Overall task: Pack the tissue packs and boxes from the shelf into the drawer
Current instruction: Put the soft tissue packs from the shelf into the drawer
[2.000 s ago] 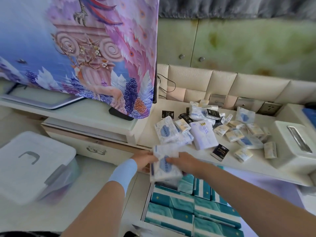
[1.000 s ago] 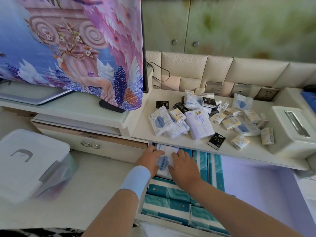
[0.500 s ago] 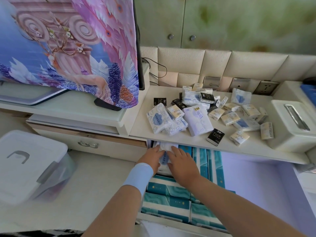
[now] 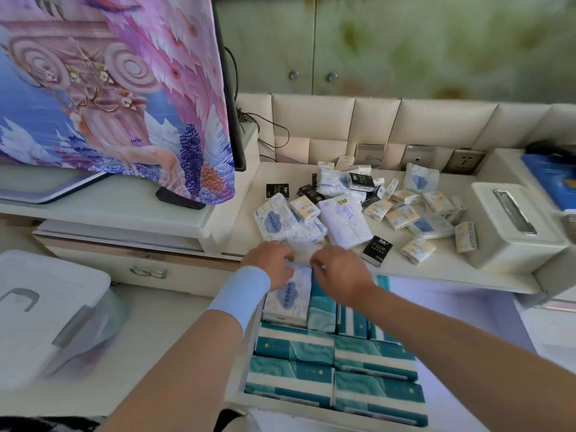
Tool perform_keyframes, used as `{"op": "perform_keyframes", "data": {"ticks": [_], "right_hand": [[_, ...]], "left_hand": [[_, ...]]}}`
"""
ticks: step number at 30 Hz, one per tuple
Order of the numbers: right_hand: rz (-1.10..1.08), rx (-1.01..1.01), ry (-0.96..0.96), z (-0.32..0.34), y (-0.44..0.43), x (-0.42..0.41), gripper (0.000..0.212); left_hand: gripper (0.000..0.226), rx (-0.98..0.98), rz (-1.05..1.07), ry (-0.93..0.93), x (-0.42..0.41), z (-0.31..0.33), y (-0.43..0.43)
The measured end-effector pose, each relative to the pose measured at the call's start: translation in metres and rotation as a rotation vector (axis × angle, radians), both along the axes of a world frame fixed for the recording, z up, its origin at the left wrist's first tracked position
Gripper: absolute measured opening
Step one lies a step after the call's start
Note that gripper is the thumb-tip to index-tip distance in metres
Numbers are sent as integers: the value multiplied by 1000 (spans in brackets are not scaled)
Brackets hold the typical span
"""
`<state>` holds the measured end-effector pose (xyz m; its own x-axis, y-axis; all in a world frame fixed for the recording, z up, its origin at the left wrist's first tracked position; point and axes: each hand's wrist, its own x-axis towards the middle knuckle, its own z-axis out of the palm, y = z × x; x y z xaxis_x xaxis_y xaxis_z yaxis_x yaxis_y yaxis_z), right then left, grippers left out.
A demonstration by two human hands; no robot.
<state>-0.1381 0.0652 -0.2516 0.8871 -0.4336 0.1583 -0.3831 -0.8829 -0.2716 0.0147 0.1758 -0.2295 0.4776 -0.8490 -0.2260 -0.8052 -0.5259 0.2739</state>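
Observation:
The drawer [image 4: 282,407] below the shelf is pulled out and holds rows of teal tissue packs [image 4: 330,363]. A white tissue pack with a blue cloud print [image 4: 288,302] lies in its back left corner. My left hand [image 4: 270,264] and my right hand [image 4: 341,273] both pinch that pack's far edge, just under the shelf's lip. On the shelf [image 4: 436,271] lie several white soft packs [image 4: 344,224], small cream pocket packs [image 4: 400,217] and black pocket packs [image 4: 377,249]. A white tissue box [image 4: 511,235] stands at the shelf's right end.
A television under a printed cover [image 4: 109,88] stands on the unit to the left. Below it is a shut drawer with a metal handle [image 4: 149,272]. A lidded plastic bin [image 4: 46,310] sits at the left. Wall sockets [image 4: 416,157] line the padded back.
Both hands carried the white cloud-print pack down from above the drawer into its back left corner. Since then they have slid to its far edge, uncovering more of the pack.

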Motion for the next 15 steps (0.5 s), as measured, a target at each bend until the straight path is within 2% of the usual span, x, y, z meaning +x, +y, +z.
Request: {"op": "perform_keyframes", "data": {"ticks": [3, 6, 9, 15], "right_hand": [[-185, -11, -58, 31, -32, -3, 25], [-398, 45, 179, 50, -62, 0, 63], [-523, 181, 388, 61, -81, 2, 84], [-571, 375, 450, 37, -98, 22, 106]], "left_hand": [[28, -161, 55, 149, -6, 24, -22], [33, -243, 73, 187, -14, 35, -48], [36, -213, 88, 189, -20, 30, -74], [57, -163, 167, 300, -37, 12, -105]]}}
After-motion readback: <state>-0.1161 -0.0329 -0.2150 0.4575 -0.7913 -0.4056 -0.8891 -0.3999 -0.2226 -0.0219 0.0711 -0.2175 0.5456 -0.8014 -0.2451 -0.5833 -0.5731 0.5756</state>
